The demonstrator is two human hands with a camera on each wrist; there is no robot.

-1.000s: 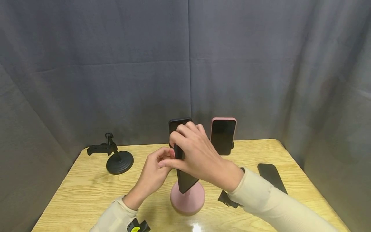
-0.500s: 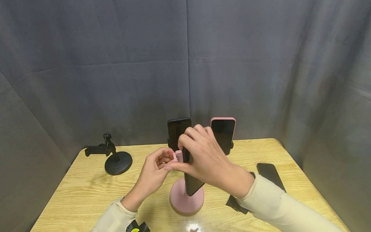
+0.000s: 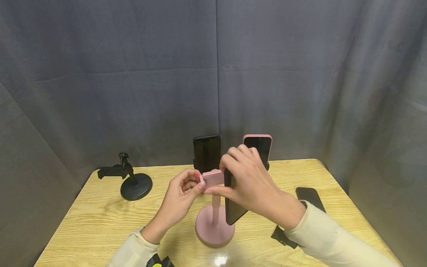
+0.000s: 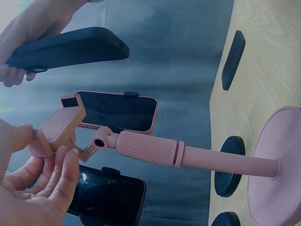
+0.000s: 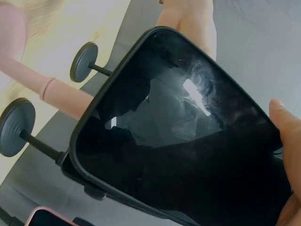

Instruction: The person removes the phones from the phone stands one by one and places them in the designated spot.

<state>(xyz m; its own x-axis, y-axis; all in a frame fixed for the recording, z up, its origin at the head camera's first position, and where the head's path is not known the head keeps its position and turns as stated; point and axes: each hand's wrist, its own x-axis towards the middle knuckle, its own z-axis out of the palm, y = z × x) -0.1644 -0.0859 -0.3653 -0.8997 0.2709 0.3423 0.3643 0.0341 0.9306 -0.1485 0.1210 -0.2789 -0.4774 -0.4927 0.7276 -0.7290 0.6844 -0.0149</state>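
Observation:
My left hand point(image 3: 176, 200) pinches the end of the clamp point(image 3: 213, 178) on a pink phone stand point(image 3: 215, 231). In the left wrist view the thumb and fingers are on the end jaw of that clamp point(image 4: 61, 123). Just right of the clamp, my right hand point(image 3: 253, 181) grips a black phone point(image 3: 235, 209) by its long edges, held tilted and apart from the clamp. The phone's dark screen point(image 5: 178, 122) fills much of the right wrist view, with the thumb at its edge. No phone sits in the pink clamp.
At the left stands a black phone stand point(image 3: 136, 186) without a phone. Behind the hands, a black phone point(image 3: 207, 152) and a pink-cased phone point(image 3: 258, 142) stand upright in holders. Another black phone point(image 3: 311, 198) lies flat at the right. Grey curtains point(image 3: 133, 74) surround the table.
My right hand and the black phone have moved rightward away from the pink clamp, which now shows. The left hand has stayed nearly in place.

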